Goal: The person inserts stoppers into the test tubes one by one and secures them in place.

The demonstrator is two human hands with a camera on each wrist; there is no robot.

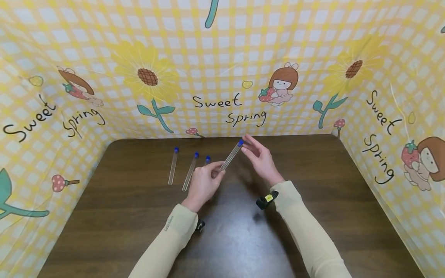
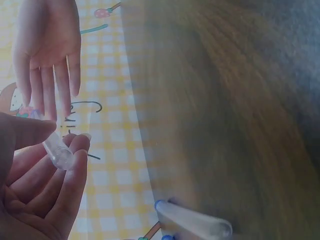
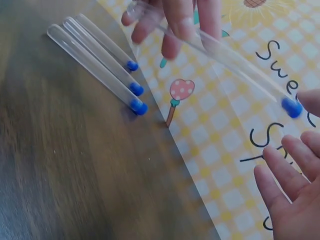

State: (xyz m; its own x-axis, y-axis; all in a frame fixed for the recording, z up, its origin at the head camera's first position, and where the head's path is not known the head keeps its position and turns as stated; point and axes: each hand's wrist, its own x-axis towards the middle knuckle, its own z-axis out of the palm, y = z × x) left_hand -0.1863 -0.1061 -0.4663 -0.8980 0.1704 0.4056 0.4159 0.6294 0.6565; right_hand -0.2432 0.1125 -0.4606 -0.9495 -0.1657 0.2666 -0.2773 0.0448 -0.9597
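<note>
My left hand (image 1: 206,181) pinches a clear test tube (image 1: 230,157) near its rounded end, between thumb and fingers. The tube slants up to the right, above the table, with its blue cap (image 3: 291,107) at the upper end. Beside that cap is my right hand (image 1: 262,160), its fingers straight and spread and its thumb right at the cap's edge in the right wrist view. Three more capped test tubes lie side by side on the table, one of them the leftmost tube (image 1: 173,166). The left hand partly hides the nearest of these in the head view.
The dark wooden table (image 1: 222,239) has rounded far corners. A yellow checked cloth (image 1: 222,69) with printed flowers and figures rises as a wall along its back and sides. Black straps with small devices sit at both sleeve cuffs.
</note>
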